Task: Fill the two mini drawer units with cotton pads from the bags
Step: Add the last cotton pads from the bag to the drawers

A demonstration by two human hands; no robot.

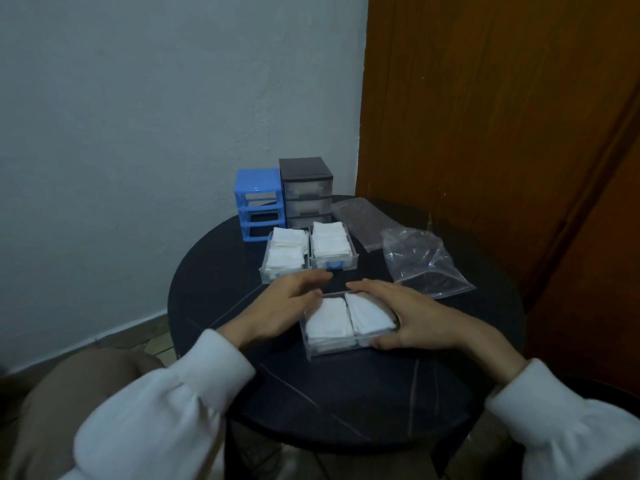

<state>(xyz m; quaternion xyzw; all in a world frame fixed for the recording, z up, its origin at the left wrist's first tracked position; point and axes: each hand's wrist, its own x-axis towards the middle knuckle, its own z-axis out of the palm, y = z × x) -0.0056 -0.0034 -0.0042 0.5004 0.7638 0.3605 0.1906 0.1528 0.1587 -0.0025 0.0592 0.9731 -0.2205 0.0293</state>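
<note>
A clear plastic drawer [341, 344] is sitting on the round dark table [346, 403], holding two soft white stacks of square pads [327, 325]. The left hand [287, 306] is touching its left edge with relaxed fingers; the right hand [412, 318] is clasping its right side, thumb curling along the front wall

On the table [214, 306]: near drawer [332, 348] between left hand [287, 306] and right hand [412, 317]; two filled drawers [308, 254] behind; frame [259, 202] left of unit [306, 188]; bags [422, 261] right.
</note>
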